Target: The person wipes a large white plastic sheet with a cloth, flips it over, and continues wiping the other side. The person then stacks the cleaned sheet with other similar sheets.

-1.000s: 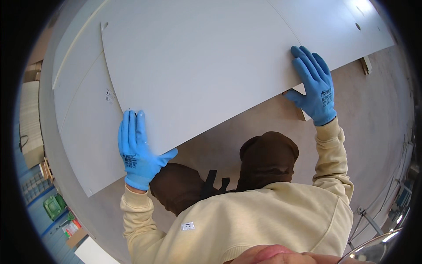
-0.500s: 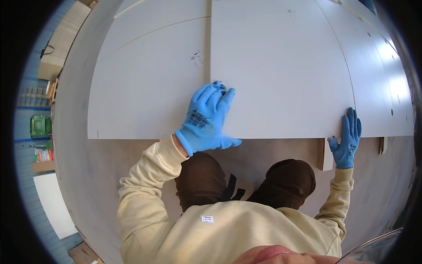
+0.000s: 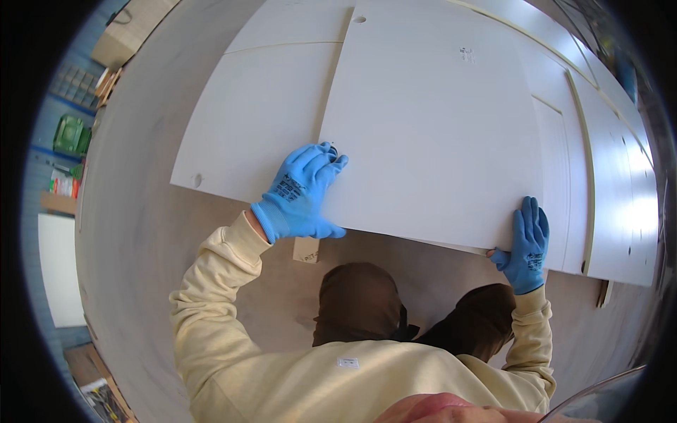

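A large white panel (image 3: 430, 127) lies over other white panels, its front edge toward me and tilted a little. At its near left corner, my left hand (image 3: 296, 190), in a blue glove, grips the panel with fingers bent on top and the thumb along the front edge. A small dark round fitting or hole (image 3: 333, 150) shows by those fingertips. On the near right corner, my right hand (image 3: 527, 243), also gloved in blue, has its fingers laid along the top and its thumb at the front edge, partly hidden.
Another white panel (image 3: 261, 106) sticks out to the left underneath. More white panels (image 3: 624, 190) are at the right. Wooden blocks (image 3: 306, 249) stand under the stack on the floor (image 3: 141, 176). A green bin (image 3: 70, 135) stands at the far left.
The top panel has shifted and turned with both hands on it, its right edge moving left and uncovering recessed or framed panels beneath. My view has turned too.
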`<state>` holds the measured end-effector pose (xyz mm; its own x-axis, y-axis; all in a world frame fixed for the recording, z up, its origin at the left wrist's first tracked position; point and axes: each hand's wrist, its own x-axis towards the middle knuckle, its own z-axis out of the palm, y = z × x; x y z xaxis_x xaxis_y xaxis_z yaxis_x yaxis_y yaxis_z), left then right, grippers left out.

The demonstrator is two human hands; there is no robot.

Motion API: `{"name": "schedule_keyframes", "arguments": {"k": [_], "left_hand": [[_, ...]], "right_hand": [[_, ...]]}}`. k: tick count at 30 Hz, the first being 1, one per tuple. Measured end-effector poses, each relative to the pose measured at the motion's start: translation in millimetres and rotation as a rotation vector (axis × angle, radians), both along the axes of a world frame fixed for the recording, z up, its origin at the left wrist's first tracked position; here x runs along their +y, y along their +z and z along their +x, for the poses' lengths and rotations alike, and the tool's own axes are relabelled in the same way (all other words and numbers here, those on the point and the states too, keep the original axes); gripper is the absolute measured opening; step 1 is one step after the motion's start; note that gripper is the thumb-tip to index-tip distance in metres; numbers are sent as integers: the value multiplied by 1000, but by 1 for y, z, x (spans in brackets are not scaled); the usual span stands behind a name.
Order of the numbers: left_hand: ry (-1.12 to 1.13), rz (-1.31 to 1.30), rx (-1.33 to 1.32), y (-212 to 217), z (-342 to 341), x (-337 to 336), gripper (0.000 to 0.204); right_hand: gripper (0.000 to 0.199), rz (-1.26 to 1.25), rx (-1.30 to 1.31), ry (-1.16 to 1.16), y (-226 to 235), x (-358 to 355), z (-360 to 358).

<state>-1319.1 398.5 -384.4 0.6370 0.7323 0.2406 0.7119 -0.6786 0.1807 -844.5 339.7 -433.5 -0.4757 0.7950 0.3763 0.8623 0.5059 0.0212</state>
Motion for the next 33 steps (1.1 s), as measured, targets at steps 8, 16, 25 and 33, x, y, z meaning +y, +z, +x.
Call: {"name": "schedule_keyframes", "arguments": {"k": [8, 16, 25, 33], "left_hand": [[202, -135, -159, -55, -104, 15, 80], [517, 136, -289, -73, -194, 23, 32], [652, 60, -365, -85, -251, 23, 25], [720, 8, -360, -87, -277, 40, 25]], "right_hand": [[97, -8, 120, 193, -52, 51, -95], [96, -58, 179, 277, -44, 77, -222], [100, -103, 201, 205, -41, 50, -298], [92, -116, 191, 151, -51, 44, -335]]}}
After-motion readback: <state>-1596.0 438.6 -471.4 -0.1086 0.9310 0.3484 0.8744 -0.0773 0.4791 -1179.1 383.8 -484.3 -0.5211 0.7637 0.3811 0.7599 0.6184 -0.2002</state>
